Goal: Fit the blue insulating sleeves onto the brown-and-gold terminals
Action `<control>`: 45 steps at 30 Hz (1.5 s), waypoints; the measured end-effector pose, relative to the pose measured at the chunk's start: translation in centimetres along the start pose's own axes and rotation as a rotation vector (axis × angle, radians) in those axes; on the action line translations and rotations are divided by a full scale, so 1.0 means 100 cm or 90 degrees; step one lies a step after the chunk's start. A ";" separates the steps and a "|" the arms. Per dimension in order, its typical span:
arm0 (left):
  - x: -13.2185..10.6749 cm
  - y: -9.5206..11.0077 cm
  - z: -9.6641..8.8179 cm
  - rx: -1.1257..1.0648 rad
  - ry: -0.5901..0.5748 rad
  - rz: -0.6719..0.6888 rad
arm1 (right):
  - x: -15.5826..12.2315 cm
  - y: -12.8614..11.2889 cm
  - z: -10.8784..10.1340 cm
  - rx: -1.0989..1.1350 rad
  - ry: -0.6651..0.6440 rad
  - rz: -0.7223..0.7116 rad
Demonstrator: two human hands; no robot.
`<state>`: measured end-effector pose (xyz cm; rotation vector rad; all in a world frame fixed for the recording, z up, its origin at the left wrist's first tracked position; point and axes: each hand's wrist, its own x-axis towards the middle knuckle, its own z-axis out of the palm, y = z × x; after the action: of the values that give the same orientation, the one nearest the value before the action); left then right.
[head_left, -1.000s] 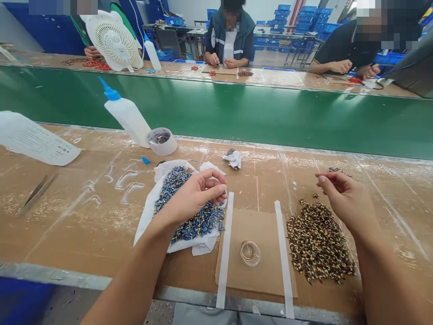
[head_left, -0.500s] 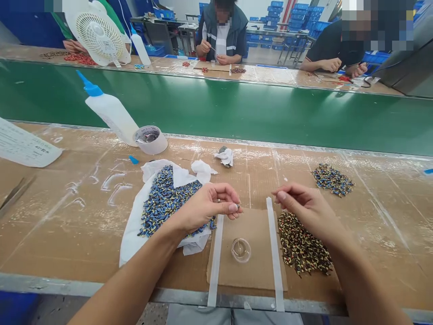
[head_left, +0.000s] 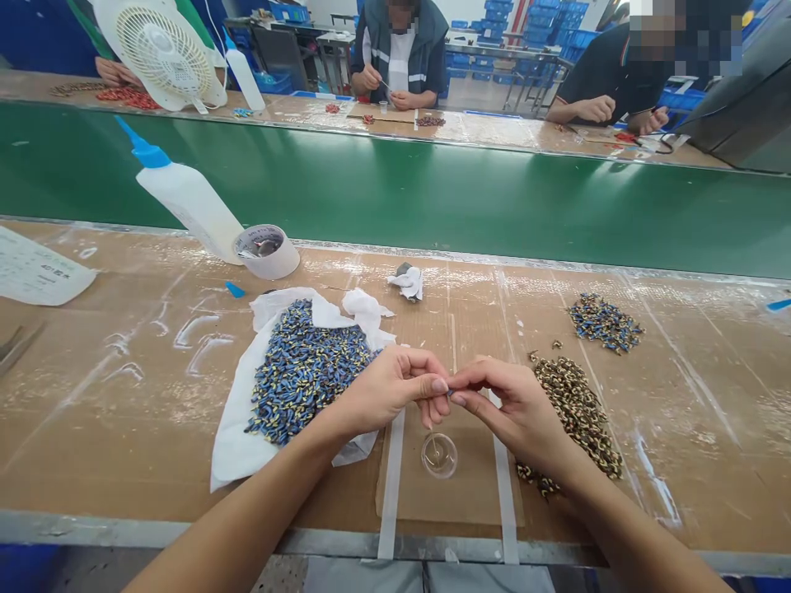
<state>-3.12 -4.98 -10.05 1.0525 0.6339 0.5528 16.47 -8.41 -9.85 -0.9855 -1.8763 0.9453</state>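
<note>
My left hand point(head_left: 411, 387) is closed in a pinch, with a tiny blue piece point(head_left: 451, 393) showing at its fingertips. Against that piece, the thumb and forefinger of my right hand point(head_left: 510, 403) are pinched together; whatever else they hold is too small to make out. Below the fingers a small clear cup point(head_left: 439, 466) with a thin stick in it stands on a cardboard pad point(head_left: 457, 504). A heap of small blue-and-yellow pieces point(head_left: 302, 362) lies left of my left hand. Beside my right hand spreads a pile of dark brown-and-cream pieces point(head_left: 578, 403).
A smaller mixed pile point(head_left: 604, 323) lies at the right. Further back are a crumpled tissue point(head_left: 408, 282), a tape roll point(head_left: 272, 254) and a white bottle with blue nozzle point(head_left: 189, 206). Beyond the green strip point(head_left: 432, 185), other people sit working near a fan point(head_left: 161, 56).
My right hand has moved left and down from above the brown pile, and its fingertips now meet those of my left hand. The view has shifted slightly.
</note>
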 end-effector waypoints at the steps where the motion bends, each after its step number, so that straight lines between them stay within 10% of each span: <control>1: 0.000 -0.001 0.001 0.000 0.004 0.006 | 0.000 0.001 0.000 -0.001 0.007 -0.009; 10: -0.001 -0.006 0.015 0.041 0.080 0.097 | -0.002 -0.001 0.005 -0.054 0.094 -0.088; 18: -0.005 0.004 0.009 0.561 0.110 0.198 | -0.001 0.003 -0.002 -0.051 0.015 0.038; 34: 0.001 -0.009 -0.001 0.777 0.109 0.245 | -0.003 0.009 -0.003 -0.024 0.017 0.184; 41: 0.005 -0.013 -0.007 0.737 0.109 0.242 | -0.007 -0.007 -0.011 -0.041 -0.292 0.162; 45: 0.008 -0.016 -0.005 0.716 0.122 0.219 | -0.010 -0.009 0.007 -0.044 -0.285 0.148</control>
<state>-2.74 -4.79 -11.81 2.2114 0.9719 0.5969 16.03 -9.84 -9.69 -1.1184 -2.2041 1.3339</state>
